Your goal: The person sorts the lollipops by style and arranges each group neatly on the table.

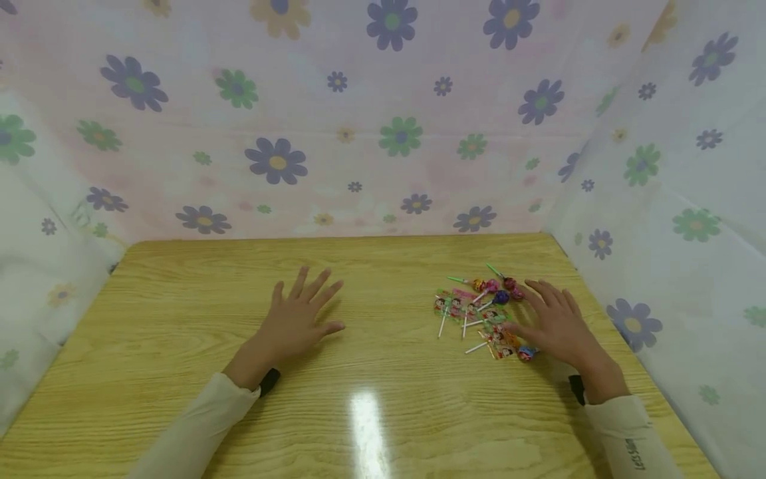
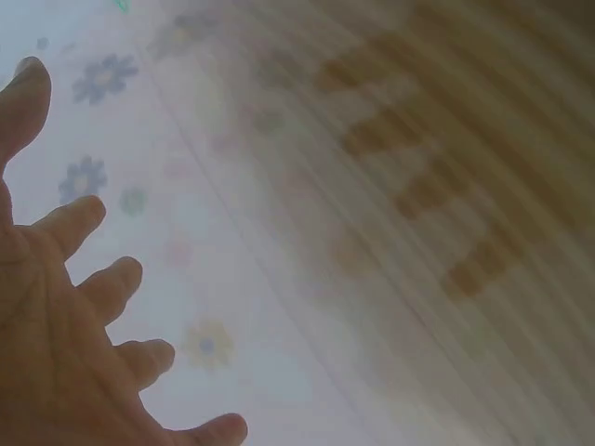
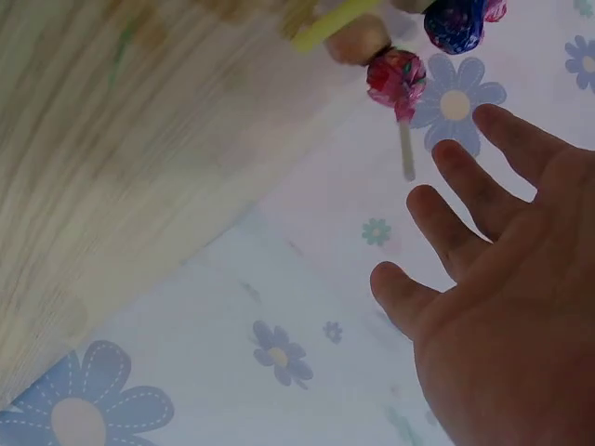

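My left hand (image 1: 293, 326) hovers over the left-middle part of the wooden table (image 1: 383, 379), palm down, fingers spread and holding nothing. At the right, my right hand (image 1: 559, 329) is held beside a loose pile of lollipops, fingers apart and nothing gripped. Some of these are round, such as a dark blue lollipop (image 1: 501, 297) and a blue-and-red lollipop (image 1: 526, 353) near my thumb. Flat lollipops in clear wrappers with cartoon faces, among them an orange one (image 1: 501, 346), lie around them. The right wrist view shows a red-wrapped lollipop (image 3: 395, 76) beyond my fingertips.
A floral curtain (image 1: 335, 120) hangs behind the table, with more floral cloth (image 1: 676, 199) along both sides. Light reflects off the table's front middle. Two lollipops with green stick ends (image 1: 457, 279) lie at the pile's far side.
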The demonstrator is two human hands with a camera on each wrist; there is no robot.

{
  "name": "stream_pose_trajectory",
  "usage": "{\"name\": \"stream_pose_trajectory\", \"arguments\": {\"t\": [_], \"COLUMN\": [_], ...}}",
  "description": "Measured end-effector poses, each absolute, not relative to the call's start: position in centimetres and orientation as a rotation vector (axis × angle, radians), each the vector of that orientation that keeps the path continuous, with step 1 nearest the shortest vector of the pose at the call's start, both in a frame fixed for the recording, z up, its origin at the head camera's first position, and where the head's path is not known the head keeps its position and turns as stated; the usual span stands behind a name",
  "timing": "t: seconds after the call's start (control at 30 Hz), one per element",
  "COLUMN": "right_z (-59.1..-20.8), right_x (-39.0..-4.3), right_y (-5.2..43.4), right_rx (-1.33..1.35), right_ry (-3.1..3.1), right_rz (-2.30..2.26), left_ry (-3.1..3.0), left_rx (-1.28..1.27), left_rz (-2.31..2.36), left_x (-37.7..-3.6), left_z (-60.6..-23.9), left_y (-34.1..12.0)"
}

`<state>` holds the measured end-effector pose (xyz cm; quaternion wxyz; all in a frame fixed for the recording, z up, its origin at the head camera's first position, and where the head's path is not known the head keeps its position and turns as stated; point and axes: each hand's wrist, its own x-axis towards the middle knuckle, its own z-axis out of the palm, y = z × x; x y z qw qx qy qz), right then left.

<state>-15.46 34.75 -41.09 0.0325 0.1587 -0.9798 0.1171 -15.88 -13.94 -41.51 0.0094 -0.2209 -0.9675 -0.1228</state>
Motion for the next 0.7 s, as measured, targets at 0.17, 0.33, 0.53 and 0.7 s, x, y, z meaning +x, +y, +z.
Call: {"name": "stream_pose_trajectory", "arguments": {"t": [0.17,0.33,0.53,0.7], "right_z": [-41.4,-41.3,-41.5,-42.1], "right_x": [-15.3,-15.4,-15.3,-15.2], "right_y": [33.7,32.3,31.3,31.0], "right_rx": [0.450,0.399,0.408,0.477], "right_ry": [-3.002,-3.050,-3.105,-3.066], "right_rz": [0.321,0.231,0.171,0.217], "left_ry": [-3.015,-3.007,-3.039,-3.093], "left_rx": [-0.899,-1.091,-1.214,-1.218], "left_rz": [-0.483,-0.547,-0.663,-0.712], "left_x": [-17.5,-19.4,-21.1,-22.2], "left_z": [-41.6,-41.7,-42.0,-42.6], "left_y": [-9.5,-5.3,-1.1,1.8]}}
